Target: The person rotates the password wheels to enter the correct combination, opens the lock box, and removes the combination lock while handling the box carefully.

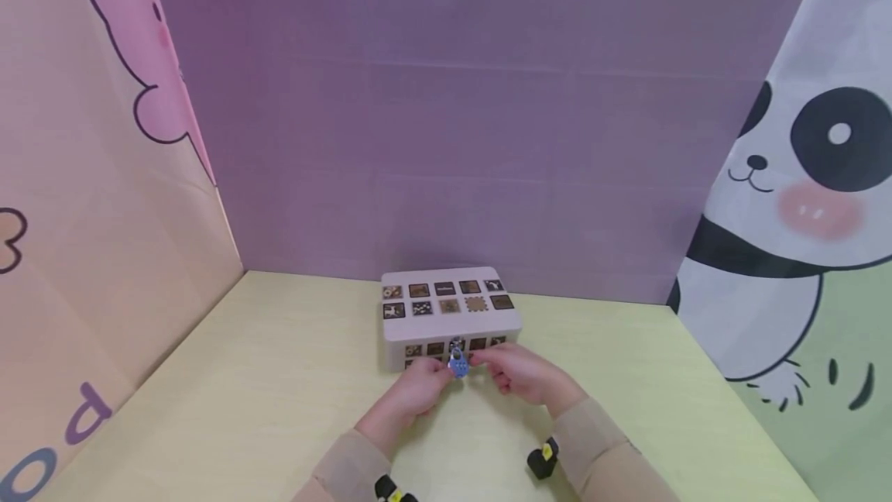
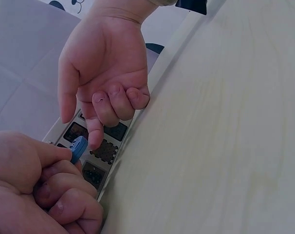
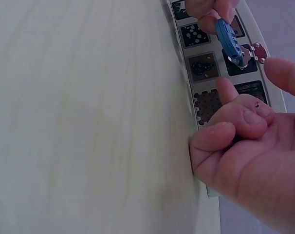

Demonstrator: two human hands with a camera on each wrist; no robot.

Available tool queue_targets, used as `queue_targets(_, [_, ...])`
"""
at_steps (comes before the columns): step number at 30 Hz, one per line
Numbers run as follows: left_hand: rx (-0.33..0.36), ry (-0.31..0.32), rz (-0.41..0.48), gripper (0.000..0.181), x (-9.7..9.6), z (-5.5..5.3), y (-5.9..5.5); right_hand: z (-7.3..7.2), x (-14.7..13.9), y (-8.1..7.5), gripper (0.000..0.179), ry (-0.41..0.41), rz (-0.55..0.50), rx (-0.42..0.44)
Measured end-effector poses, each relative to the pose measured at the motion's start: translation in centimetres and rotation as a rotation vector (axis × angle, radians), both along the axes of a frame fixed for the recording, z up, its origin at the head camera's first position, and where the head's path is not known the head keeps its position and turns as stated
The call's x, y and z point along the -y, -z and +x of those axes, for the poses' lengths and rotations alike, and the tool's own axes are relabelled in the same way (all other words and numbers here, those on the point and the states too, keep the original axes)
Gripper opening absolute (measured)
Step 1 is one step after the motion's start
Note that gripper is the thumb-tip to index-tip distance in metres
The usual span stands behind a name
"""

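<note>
From the rounded blue metal-shackled padlock (image 1: 458, 366), passable at six o'clock over pale wooden tabletop (image 1: 481, 440); blocked at twelve by white oblong picture-covered box (image 1: 446, 320), at eight by left hand (image 1: 420, 387), at three by right hand (image 1: 521, 373).

Box (image 1: 446, 324) on table (image 1: 279, 393), near back wall (image 1: 446, 115). Clasp (image 3: 259, 52) in middle of box front; padlock (image 1: 458, 365) at clasp, before box. Left hand (image 1: 420, 387) touching padlock, from left side; right hand (image 1: 523, 374) just beside, on right. Left wall (image 1: 125, 238) along table's left edge, right wall (image 1: 801, 316) along right edge.
</note>
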State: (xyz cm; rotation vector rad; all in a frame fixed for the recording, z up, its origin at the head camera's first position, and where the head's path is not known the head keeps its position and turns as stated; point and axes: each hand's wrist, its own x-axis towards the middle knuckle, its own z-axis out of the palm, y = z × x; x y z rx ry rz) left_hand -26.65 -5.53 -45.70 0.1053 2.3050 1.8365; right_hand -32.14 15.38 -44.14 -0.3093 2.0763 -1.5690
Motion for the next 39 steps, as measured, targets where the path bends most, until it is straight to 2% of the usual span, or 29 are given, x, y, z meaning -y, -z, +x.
queue_targets(15, [-0.003,0.001,0.017,0.022,0.0,0.2,-0.1,0.1,0.7,0.0,0.031,-0.057,-0.055,-0.035])
queue_targets(25, [-0.011,0.017,0.002,0.023,0.1,0.3,-0.1,0.1,1.7,0.3,0.023,-0.031,-0.084,-0.014])
queue_targets(34, [-0.011,0.020,0.006,0.023,0.0,0.1,0.1,0.1,2.4,0.4,0.028,-0.019,-0.088,-0.013])
queue_targets(39, [0.009,0.015,0.006,0.023,0.0,0.1,0.0,0.2,2.6,0.4,0.025,-0.014,-0.073,-0.022])
